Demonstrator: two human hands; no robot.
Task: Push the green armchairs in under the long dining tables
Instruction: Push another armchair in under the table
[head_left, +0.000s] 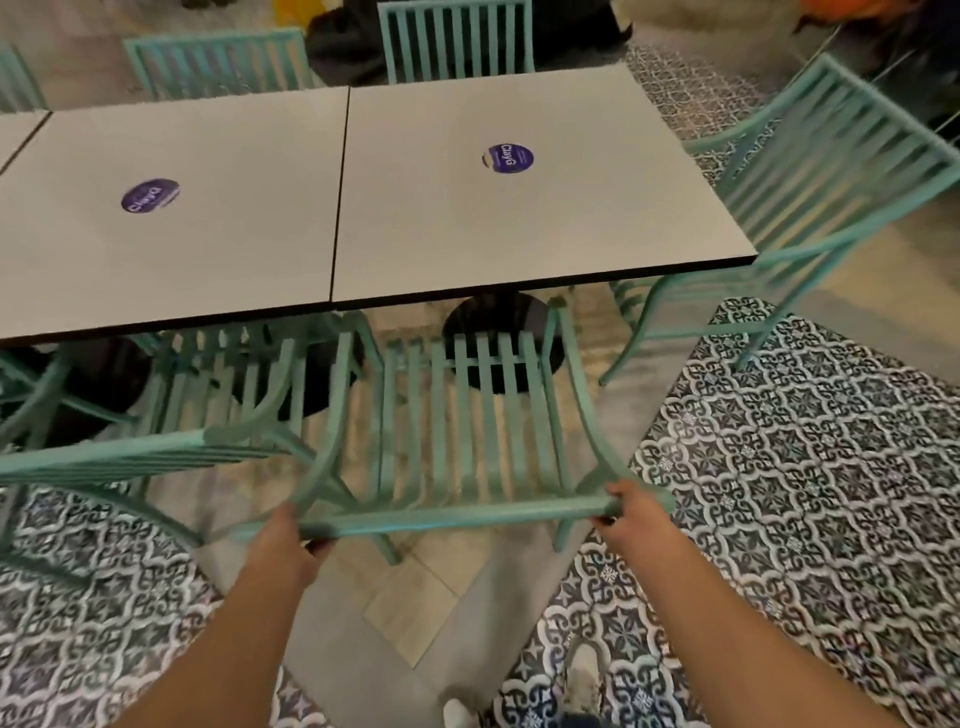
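Two hands of yours grip the top rail of the green armchair (467, 415) in front of you: your left hand (288, 545) curls round the rail's left end and your right hand (626, 512) wraps its right end, fingers closed over the bar. The chair faces the table (545, 223), its slatted seat reaching forward so that the front edge lies just under the table's near edge, while the backrest and the rear of the seat stand out over the floor. Beneath the table, beyond the seat, you see a black round base (498, 322). Just to the left, a second armchair (223, 395) sits partly under the neighbouring table (182, 234), whose top butts against the first along a dark seam. Each top carries a round purple sticker (508, 158). At the right end of the table a third armchair (810, 208) stands tilted, blurred and clear of the tabletop. Across the tables, the slatted backs of more chairs (457, 41) rise behind the far edge. The patterned tile floor (805, 493) spreads to your right and left, with plain pale tiles between, and a shoe (584, 670) shows near the bottom edge.
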